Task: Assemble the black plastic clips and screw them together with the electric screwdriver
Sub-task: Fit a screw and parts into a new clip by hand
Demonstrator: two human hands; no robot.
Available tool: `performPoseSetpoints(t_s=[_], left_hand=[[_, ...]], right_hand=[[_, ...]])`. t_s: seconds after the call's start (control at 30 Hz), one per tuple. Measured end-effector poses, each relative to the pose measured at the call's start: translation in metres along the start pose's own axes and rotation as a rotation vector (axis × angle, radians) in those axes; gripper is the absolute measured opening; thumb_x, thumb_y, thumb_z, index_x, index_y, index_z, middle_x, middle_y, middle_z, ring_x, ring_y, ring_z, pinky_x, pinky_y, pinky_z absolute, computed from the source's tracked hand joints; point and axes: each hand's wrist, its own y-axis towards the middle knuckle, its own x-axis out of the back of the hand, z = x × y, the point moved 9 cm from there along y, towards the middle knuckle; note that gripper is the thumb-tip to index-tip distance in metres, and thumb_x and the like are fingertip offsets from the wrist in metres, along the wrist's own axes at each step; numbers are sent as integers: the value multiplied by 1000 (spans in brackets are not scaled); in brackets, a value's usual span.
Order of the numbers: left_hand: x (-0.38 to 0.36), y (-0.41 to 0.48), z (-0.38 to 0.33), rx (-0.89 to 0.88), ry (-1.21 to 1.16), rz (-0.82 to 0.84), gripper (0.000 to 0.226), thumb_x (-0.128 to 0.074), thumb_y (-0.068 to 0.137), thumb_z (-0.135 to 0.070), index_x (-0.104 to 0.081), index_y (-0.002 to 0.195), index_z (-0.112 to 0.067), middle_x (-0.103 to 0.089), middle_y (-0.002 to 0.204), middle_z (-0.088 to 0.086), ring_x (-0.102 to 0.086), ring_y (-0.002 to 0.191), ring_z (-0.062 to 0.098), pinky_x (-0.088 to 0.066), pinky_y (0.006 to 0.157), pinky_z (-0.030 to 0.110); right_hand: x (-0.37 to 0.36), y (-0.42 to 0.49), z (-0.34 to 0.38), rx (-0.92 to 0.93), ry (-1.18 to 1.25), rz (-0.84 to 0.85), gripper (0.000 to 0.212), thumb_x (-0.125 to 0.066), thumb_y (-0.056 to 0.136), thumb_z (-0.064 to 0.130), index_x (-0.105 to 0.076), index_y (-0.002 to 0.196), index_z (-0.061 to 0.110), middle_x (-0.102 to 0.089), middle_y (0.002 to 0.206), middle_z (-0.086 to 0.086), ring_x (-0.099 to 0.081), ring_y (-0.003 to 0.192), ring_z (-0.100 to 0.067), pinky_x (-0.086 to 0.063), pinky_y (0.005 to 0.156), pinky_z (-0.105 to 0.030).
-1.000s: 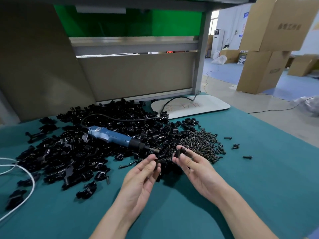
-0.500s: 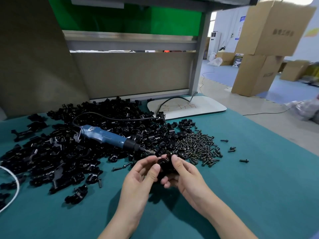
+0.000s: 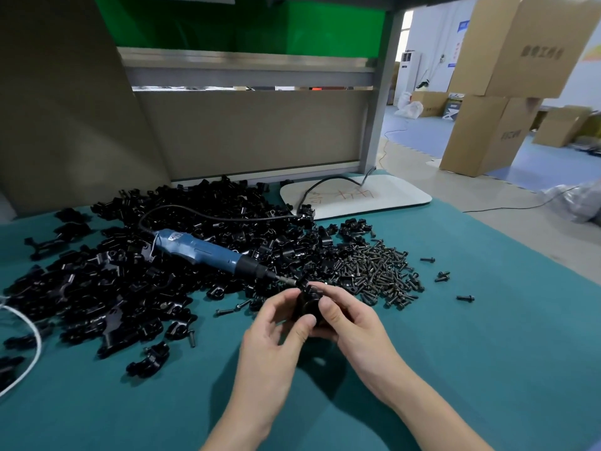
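Both forearms are extended forward, with the hands held close together. A black plastic clip (image 3: 307, 302) is pinched between thumb and curled fingers of the left hand (image 3: 273, 333) and gripped from the opposite side by the right hand (image 3: 356, 323).

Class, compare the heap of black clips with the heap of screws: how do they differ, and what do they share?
The clips heap spreads far wider than the screws heap. The clips heap lies left and bears the blue screwdriver; the screws heap lies right, bearing no tool. Clips are chunky and curved; screws are thin and straight. Both lie loose on the table.
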Motion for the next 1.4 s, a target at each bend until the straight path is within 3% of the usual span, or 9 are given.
performPoseSetpoints(t_s=[0.27,0.43,0.57,0.67,0.9,1.0,1.07,1.2,1.4], left_hand=[[-1,-1,1,-18,116,27,30,-75,90,-24,-62,108,-44,-74,109,-11,-72,103,13,-54,92,37],[-4,-3,-5,-63,194,36,31,-72,81,-48,-59,110,-46,-73,108,-17,-70,104,6,-54,90,29],[-3,-3,-4,-62,143,39,31,-80,81,-46,-62,106,-47,-74,108,-13,-71,104,10,-55,94,24],[-4,-5,-6,-73,127,40,34,-82,77,-51,-63,106,-47,-74,109,-13,-70,106,9,-53,92,20],[-21,-13,-13,-102,244,145,32,-78,83,-46,-62,112,-46,-73,111,-14,-69,108,8,-53,93,22],[-34,-6,-25,-190,463,192,32,-71,89,-47,-59,119,-47,-61,120,-21,-60,114,3,-46,94,14],[-44,10,-33,-228,602,192,28,-62,93,-49,-54,120,-45,-54,119,-27,-54,116,-2,-41,95,10],[-96,49,-35,-346,1043,334,24,-52,103,-35,-59,125,-29,-60,121,-15,-51,115,7,-42,103,30],[-173,68,-9,-626,1602,674,38,-55,100,-8,-54,135,-22,-56,131,1,-50,120,23,-39,98,37]], right_hand=[[-1,-3,10,85,-155,-12,32,-61,93,27,-70,122,17,-77,113,1,-72,103,-13,-57,81,-23],[2,-6,18,137,-236,-46,27,-66,92,34,-75,116,25,-77,110,8,-70,105,-4,-52,86,-16],[-1,-7,18,113,-249,-5,31,-69,88,45,-75,117,34,-77,102,13,-70,101,-5,-53,86,-17],[0,-8,22,112,-265,8,32,-71,85,51,-75,115,41,-76,112,14,-69,110,-5,-51,92,-18],[16,-22,15,55,-130,-17,34,-77,86,48,-76,116,31,-75,120,0,-69,115,-14,-54,94,-24],[44,-27,18,28,-6,-120,44,-84,76,53,-77,111,28,-76,117,-6,-71,110,-19,-58,89,-30],[77,-30,25,51,147,-243,44,-82,79,42,-75,114,16,-75,117,-15,-71,113,-32,-61,89,-40],[141,-39,35,111,312,-499,51,-67,87,27,-62,126,-6,-76,112,-16,-70,114,-37,-63,82,-35],[159,-45,26,114,360,-642,42,-67,93,26,-64,121,-5,-70,124,-21,-72,111,-30,-62,86,-31]])
